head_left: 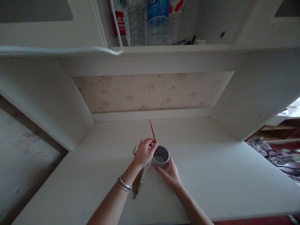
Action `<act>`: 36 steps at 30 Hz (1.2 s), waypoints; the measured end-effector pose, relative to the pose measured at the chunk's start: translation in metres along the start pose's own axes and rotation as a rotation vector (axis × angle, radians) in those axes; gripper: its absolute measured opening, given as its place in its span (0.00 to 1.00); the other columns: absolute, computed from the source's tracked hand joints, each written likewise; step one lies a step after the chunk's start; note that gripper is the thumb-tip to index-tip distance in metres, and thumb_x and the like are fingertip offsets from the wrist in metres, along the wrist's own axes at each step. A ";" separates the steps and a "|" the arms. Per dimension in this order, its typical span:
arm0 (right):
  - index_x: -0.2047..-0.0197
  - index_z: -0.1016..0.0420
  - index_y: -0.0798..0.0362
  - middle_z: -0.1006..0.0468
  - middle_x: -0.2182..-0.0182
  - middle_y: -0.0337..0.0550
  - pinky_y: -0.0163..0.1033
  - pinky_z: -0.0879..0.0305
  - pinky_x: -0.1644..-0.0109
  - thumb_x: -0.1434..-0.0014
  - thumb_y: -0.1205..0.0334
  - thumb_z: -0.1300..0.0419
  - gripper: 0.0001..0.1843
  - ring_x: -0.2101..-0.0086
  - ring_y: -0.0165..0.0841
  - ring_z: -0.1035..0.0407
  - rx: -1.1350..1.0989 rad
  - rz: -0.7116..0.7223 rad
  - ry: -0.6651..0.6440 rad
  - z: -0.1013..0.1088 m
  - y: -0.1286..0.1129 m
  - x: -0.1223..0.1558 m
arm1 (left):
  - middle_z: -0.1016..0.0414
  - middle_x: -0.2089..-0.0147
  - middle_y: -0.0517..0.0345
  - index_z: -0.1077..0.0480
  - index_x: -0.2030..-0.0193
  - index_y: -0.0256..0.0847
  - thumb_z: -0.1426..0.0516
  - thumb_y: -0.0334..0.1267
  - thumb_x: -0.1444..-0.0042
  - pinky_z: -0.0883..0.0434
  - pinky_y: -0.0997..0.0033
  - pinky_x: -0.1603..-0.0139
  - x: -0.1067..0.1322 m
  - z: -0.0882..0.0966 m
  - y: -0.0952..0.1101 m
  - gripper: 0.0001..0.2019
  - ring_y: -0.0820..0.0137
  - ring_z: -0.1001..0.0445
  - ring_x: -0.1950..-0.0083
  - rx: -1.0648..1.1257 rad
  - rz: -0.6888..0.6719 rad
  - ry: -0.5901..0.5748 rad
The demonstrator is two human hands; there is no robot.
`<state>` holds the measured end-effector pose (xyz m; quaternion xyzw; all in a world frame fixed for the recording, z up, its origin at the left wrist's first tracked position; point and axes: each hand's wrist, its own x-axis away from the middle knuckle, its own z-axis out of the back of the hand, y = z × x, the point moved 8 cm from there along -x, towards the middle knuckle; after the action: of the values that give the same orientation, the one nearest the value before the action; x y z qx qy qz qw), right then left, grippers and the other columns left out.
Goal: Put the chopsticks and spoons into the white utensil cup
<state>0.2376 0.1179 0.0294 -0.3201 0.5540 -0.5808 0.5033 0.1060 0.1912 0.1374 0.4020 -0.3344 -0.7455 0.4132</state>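
My left hand [144, 152], with silver bangles at the wrist, pinches a thin brown stick [152, 132]. The stick stands tilted with its lower end inside a small round pot [161, 155] on the white desk [211, 175]. My right hand [169, 172] is wrapped round the near side of the pot and steadies it. A bundle of several similar sticks [137, 182] lies on the desk under my left wrist, partly hidden by it, together with a pale flat object that I cannot make out.
The desk sits in a white alcove with a floral back panel [152, 92]. A shelf above holds plastic water bottles [146, 22] and a red-labelled pack. A white cable [58, 50] runs along the shelf edge. Cluttered items [278, 156] lie beyond the desk's right side.
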 end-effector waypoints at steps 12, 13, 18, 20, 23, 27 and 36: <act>0.39 0.35 0.48 0.23 0.48 0.49 0.49 0.30 0.46 0.53 0.54 0.30 0.38 0.48 0.45 0.28 0.022 -0.004 0.007 0.001 0.005 0.002 | 0.23 0.54 0.56 0.24 0.56 0.42 0.42 0.37 0.40 0.28 0.68 0.48 0.007 -0.014 -0.011 0.08 0.69 0.25 0.54 -0.154 -0.040 -0.032; 0.39 0.35 0.48 0.23 0.47 0.49 0.50 0.30 0.46 0.53 0.54 0.30 0.38 0.48 0.45 0.28 0.031 -0.003 0.006 0.001 0.006 0.002 | 0.23 0.54 0.56 0.24 0.55 0.42 0.41 0.36 0.41 0.27 0.68 0.49 0.007 -0.015 -0.013 0.08 0.69 0.25 0.55 -0.147 -0.029 -0.025; 0.38 0.36 0.48 0.24 0.46 0.49 0.50 0.31 0.45 0.52 0.55 0.31 0.39 0.47 0.45 0.29 0.056 0.002 -0.015 0.001 0.006 0.003 | 0.22 0.54 0.56 0.25 0.55 0.42 0.42 0.38 0.40 0.27 0.67 0.50 0.009 -0.016 -0.018 0.09 0.70 0.24 0.58 -0.094 -0.007 -0.015; 0.38 0.36 0.48 0.23 0.47 0.48 0.50 0.31 0.45 0.52 0.55 0.31 0.39 0.48 0.45 0.28 0.046 0.007 -0.019 0.001 0.003 0.002 | 0.23 0.54 0.56 0.25 0.53 0.42 0.43 0.39 0.40 0.27 0.66 0.50 0.010 -0.016 -0.021 0.10 0.69 0.24 0.57 -0.085 -0.004 -0.013; 0.40 0.34 0.49 0.21 0.49 0.48 0.49 0.30 0.47 0.52 0.54 0.31 0.37 0.50 0.44 0.26 0.016 0.010 -0.021 0.001 -0.001 0.001 | 0.23 0.52 0.53 0.27 0.49 0.42 0.45 0.42 0.37 0.25 0.67 0.55 0.018 -0.012 -0.028 0.13 0.69 0.24 0.58 -0.031 0.052 0.002; 0.47 0.30 0.50 0.19 0.54 0.48 0.48 0.29 0.50 0.53 0.52 0.31 0.30 0.55 0.44 0.24 0.046 -0.027 -0.033 0.002 0.000 -0.005 | 0.23 0.49 0.50 0.28 0.49 0.42 0.48 0.43 0.35 0.24 0.63 0.53 0.046 -0.005 -0.036 0.14 0.64 0.23 0.53 0.039 0.153 0.077; 0.52 0.28 0.51 0.18 0.58 0.47 0.48 0.28 0.54 0.53 0.52 0.30 0.27 0.58 0.44 0.23 0.128 -0.079 -0.089 0.007 0.008 -0.009 | 0.37 0.32 0.45 0.44 0.31 0.39 0.49 0.34 0.39 0.30 0.58 0.36 0.132 -0.044 -0.041 0.28 0.60 0.33 0.34 -0.008 0.260 0.022</act>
<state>0.2490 0.1252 0.0248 -0.3344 0.4798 -0.6194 0.5237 0.0863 0.0844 0.0408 0.3617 -0.3764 -0.6825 0.5115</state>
